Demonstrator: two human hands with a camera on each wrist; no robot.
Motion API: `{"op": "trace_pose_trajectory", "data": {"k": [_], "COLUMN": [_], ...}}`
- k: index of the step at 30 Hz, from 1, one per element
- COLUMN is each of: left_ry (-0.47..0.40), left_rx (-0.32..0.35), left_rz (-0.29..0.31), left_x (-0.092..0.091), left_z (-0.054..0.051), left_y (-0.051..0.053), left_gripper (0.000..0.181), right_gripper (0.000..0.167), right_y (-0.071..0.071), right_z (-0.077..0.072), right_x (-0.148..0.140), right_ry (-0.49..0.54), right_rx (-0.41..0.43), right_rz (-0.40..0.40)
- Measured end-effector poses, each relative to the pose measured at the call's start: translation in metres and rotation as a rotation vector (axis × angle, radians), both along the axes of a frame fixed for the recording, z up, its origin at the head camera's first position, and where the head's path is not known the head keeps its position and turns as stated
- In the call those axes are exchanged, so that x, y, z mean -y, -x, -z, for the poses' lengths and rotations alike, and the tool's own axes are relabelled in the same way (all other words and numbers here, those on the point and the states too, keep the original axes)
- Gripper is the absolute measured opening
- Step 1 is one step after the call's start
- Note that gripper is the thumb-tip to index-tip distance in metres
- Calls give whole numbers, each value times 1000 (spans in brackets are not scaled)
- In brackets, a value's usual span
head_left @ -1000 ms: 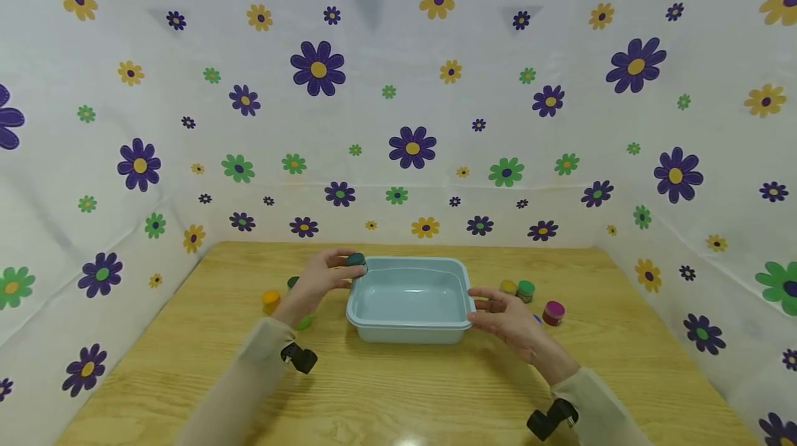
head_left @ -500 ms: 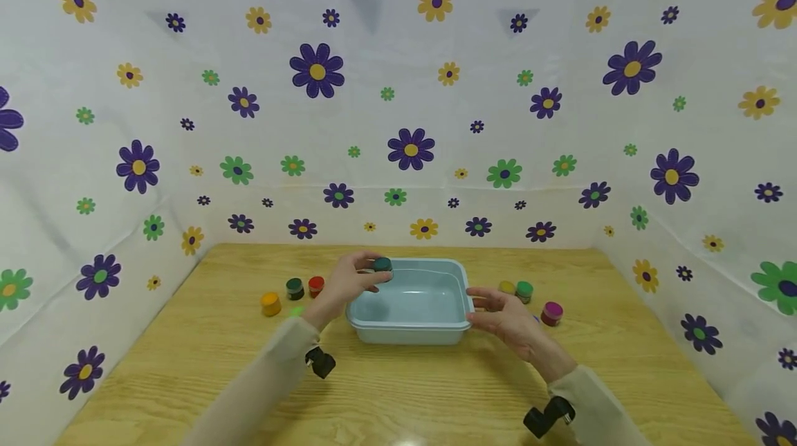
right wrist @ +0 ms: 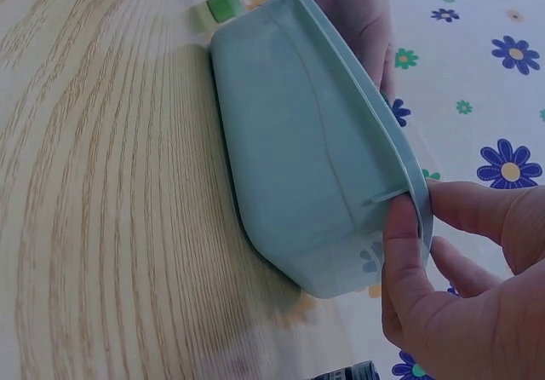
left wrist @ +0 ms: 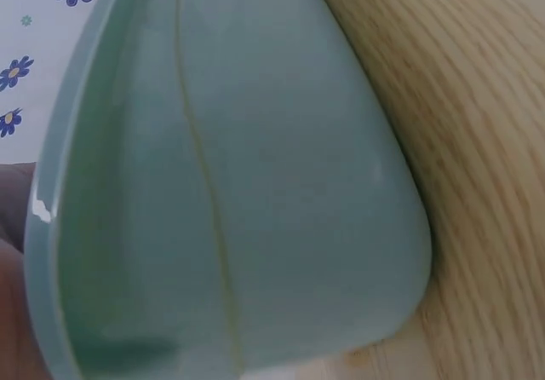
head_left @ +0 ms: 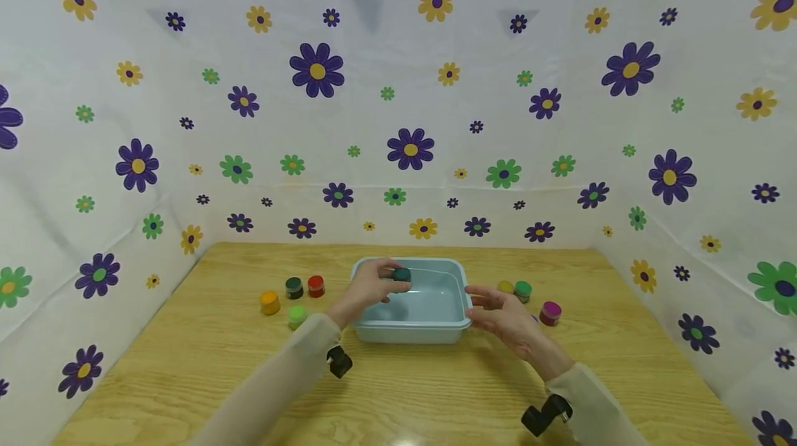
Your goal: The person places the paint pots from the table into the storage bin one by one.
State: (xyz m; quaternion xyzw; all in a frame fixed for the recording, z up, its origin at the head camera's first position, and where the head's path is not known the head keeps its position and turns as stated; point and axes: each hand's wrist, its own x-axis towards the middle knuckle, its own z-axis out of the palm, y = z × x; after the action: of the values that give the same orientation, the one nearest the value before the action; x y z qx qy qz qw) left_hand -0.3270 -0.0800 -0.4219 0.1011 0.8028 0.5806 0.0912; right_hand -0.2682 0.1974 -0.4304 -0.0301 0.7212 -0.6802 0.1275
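In the head view, a light blue plastic basin stands on the wooden table. My left hand is over the basin's left part, holding a small dark teal-lidded jar between thumb and fingers. Whether the jar touches the basin floor cannot be seen. My right hand is at the right side of the basin; in the right wrist view its thumb and fingers pinch the rim. The left wrist view shows mostly the basin's outer wall, with part of a hand at the left edge.
Left of the basin stand an orange jar, a dark green jar, a red jar and a light green jar. To the right are yellow, green and magenta jars; a blue one is mostly hidden behind my right hand.
My left hand has carried the teal-lidded jar rightward from the basin's left rim and lowered it over the inside. The right hand stays on the rim.
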Motion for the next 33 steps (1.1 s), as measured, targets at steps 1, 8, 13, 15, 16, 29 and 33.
{"op": "trace_pose_trajectory", "data": {"k": [1, 8, 13, 15, 16, 29, 33], "left_ry": [12, 52, 50, 38, 34, 73, 70], "left_rx": [4, 9, 43, 63, 71, 96, 104], "left_rz": [5, 78, 102, 97, 92, 25, 5], "left_x": [-2, -14, -26, -30, -32, -54, -57], "left_z": [0, 3, 5, 6, 7, 16, 17], "left_y": [-2, -7, -5, -3, -2, 7, 8], "left_gripper": [44, 39, 40, 41, 41, 40, 40], "right_gripper": [55, 56, 56, 56, 56, 57, 58], "right_y": [0, 0, 1, 1, 2, 3, 3], "right_z": [0, 1, 1, 1, 1, 1, 1], "right_x": [0, -1, -1, -1, -1, -2, -3], "right_ry": [-3, -18, -15, -16, -17, -24, -15], "right_rx": [-2, -5, -2, 0, 3, 8, 10], "right_rz": [-3, -12, -11, -10, -8, -18, -24]}}
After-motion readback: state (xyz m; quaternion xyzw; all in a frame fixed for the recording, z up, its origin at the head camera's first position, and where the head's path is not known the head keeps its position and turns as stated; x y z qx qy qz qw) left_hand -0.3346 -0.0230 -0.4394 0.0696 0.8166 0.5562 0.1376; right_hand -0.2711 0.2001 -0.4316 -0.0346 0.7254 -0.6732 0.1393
